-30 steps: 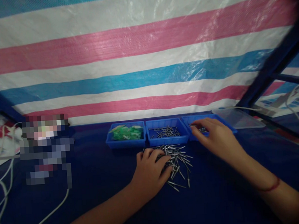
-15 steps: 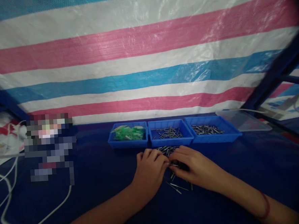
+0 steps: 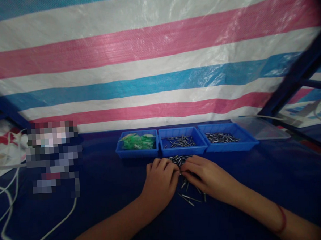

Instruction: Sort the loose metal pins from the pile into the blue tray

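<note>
1. Scatter: the rivets lie loose on the table with no rim around them. A sideways sweep of your left hand or right hand could spread them.
2. Mixing: the middle bin and the right bin stand side by side, each holding thin metal pieces much alike. A hurried drop could put one in the wrong bin; likeness and closeness would be the cause.
3. Strays: a few strays lie apart on your side of the heap. Your right hand could nudge or overlook them, being just beside them and partly in the way of your view.
4. Position: the heap sits just before the middle bin, beyond and between your hands, its near part hidden by your fingers.
5. Hands: both have curled fingers, with the tips brought together, touching or nearly so, over the heap. Whether either pinches a rivet cannot be told; your fingers cover the spot.
</note>
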Available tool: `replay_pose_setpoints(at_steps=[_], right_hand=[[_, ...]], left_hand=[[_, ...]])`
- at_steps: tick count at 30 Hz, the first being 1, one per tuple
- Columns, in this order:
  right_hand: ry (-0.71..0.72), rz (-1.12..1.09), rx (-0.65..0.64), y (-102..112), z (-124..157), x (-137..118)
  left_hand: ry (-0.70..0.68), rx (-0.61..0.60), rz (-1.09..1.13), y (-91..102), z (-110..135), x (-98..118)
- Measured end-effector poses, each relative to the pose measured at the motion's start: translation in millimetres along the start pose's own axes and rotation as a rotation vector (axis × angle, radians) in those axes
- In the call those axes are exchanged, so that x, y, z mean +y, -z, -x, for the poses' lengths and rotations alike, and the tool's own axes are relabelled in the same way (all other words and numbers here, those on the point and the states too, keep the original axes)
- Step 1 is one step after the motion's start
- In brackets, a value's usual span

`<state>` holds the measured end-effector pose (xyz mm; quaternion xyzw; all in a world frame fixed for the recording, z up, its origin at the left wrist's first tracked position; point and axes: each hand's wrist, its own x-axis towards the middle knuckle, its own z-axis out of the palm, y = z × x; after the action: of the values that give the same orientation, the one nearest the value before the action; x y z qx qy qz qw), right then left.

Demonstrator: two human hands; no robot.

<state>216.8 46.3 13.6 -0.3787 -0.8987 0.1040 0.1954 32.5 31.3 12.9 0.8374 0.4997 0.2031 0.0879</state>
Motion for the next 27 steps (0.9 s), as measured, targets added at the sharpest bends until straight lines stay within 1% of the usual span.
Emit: replay_pose_setpoints(at_steps=[3,6,10,14,19,22,27], right_hand=[[0.000,-0.016,0.006,2.4,-0.7,-1.6],[-0.010,-0.057,0.042,5.5,-1.5,-3.6],[-0.014,-0.178,0.145,6.8,-2.6,-8.5],[-0.018,-0.276,0.225,6.1,-3.5,-14.0],[-0.017,-0.320,0.237,6.4,-2.9,-15.9],[-0.052,-0.346,0.235,5.7,-2.4,-15.9],[-0.093,-0.345,0.192,4.2,-2.9,-15.9]], left_hand=[[0.024,0.026,0.047,1.1,-0.8,0.4],[0.019,0.072,0.151,2.7,-1.6,0.4],[0.024,0.140,0.381,3.6,-3.3,-2.5],[0.074,0.122,0.581,5.1,-5.4,-5.4],[0.068,0.120,0.631,6.4,-6.5,-6.8],[0.081,0.125,0.639,6.0,-6.8,-7.8],[0.109,0.119,0.656,5.8,-6.9,-8.2]])
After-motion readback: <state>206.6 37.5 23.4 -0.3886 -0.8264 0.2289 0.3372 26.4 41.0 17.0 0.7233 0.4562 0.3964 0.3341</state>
